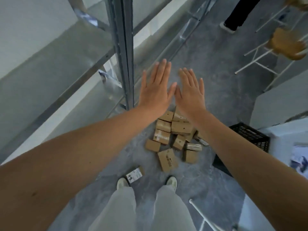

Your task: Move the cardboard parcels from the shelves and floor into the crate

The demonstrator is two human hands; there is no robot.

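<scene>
While stretched forward side by side, palm down and holding nothing: left hand [155, 94] and right hand [190, 97], bare to the forearm; fingers of the left [164, 70] straight and pressed close together, thumb splayed toward the other hand; fingers of the right [189, 77] straight too, only slightly fanned, thumb likewise angled inward; thumb tips nearly meeting, impossible to tell whether touching. Behind the fingers, past both wrists and well below on the grey floor [208, 72]: heap of cardboard parcels [173, 135], brown, tumbled against one another, some taped or labelled, a few partly hidden by the right wrist. Further back from the fingertips, toward the feet: single labelled parcel [135, 175] lying apart from the heap, just beside the left shoe [122, 182]; right shoe [172, 180] near it; pale trousers [123, 205] below. Right of the right-hand fingers and lower: black slatted crate [253, 139] on the floor, near the heap, partly covered by the right forearm; inside not visible. Just left of the left-hand fingers: grey metal shelving upright [124, 52], pale shelves [41, 52] running off leftward. Beyond the fingertips, to the right: white-legged stools [286, 44] with tan seats; far beyond, a black-clad leg [240, 12] of another person.
</scene>
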